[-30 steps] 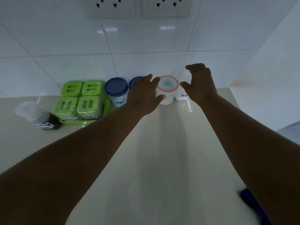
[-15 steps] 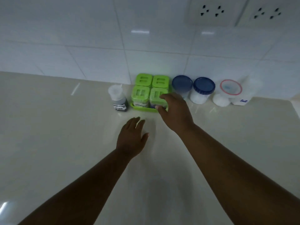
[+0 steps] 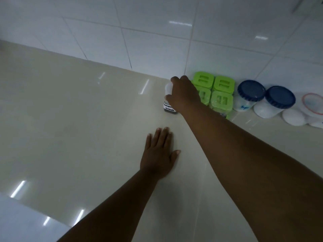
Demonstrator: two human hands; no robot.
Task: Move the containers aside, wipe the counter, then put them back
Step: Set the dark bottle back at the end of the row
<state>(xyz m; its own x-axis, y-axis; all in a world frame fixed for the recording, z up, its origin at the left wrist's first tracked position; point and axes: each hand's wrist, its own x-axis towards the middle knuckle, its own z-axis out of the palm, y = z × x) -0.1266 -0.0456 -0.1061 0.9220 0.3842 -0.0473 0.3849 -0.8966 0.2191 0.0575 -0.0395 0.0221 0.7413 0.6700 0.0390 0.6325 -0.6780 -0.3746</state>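
A row of containers stands against the tiled wall. My right hand is wrapped around the small clear-capped bottle of dark sauce at the left end of the row. Beside it sits a green tray of several green-lidded jars. Further right are two blue-lidded jars, a white tub with a red-rimmed lid and a white jar. My left hand lies flat on the beige counter, fingers apart, holding nothing, nearer to me than the bottle.
White wall tiles rise behind the containers. The counter's left front edge meets a paler glossy surface. A corner of a wall socket shows at the top right.
My right hand moved left from the green jars to the sauce bottle and closed around it. My left hand settled flat on the counter. The view swung further left.
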